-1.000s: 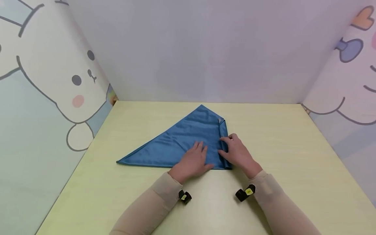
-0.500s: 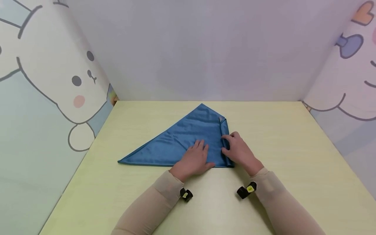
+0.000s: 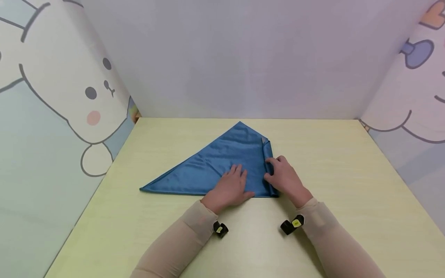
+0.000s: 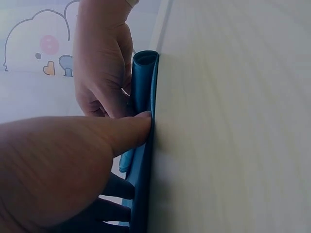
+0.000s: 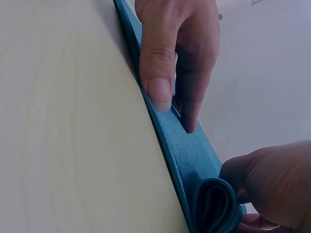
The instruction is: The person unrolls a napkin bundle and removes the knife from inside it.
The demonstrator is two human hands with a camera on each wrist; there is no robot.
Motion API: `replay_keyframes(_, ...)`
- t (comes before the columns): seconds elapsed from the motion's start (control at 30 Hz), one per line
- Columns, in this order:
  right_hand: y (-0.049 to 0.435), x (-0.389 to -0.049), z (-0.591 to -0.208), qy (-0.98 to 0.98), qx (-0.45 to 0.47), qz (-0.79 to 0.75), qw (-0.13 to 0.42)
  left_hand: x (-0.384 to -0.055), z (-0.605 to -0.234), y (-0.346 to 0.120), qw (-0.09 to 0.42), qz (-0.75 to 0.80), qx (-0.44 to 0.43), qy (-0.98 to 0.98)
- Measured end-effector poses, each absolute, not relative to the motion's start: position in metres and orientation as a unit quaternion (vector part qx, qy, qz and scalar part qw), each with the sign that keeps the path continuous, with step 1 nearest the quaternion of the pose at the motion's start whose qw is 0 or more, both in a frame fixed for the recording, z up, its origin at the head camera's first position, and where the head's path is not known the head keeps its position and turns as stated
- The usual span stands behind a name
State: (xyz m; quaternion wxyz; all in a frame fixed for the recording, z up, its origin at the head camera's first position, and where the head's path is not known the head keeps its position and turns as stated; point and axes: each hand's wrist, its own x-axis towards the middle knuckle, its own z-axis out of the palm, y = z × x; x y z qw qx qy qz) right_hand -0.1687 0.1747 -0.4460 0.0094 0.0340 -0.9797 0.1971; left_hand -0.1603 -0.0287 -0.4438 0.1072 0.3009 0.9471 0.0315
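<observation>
A shiny blue cloth (image 3: 208,170) lies on the table as a folded, roughly triangular piece with its long point to the left. Its right side is wound into a narrow roll (image 3: 268,150), whose spiral end shows in the right wrist view. My left hand (image 3: 227,189) rests on the cloth's lower part with fingers spread, thumb at the near edge. At the roll, my right hand (image 3: 285,179) holds it with thumb and fingers curled over. The left wrist view shows the left thumb (image 4: 131,131) against the cloth edge, close to the roll.
The pale yellow table (image 3: 347,173) extends around the cloth on all sides. A plain whitish wall (image 3: 222,61) stands behind it, with cartoon-printed side panels (image 3: 94,116) at left and right. Small black cameras (image 3: 220,229) sit on both wrists.
The head view has shifted slightly. My right fingertips have moved a little to the right on the roll. My left hand stays in place on the cloth.
</observation>
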Motion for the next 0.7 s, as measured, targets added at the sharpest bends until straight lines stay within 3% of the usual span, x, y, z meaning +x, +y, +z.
replay_keyframes(0.7, 0.186, -0.168, -0.431, -0.976, 0.009, 0.217, -0.025, -0.159, -0.441, -0.030, 0.113, 0.042, 0.299, 0.947)
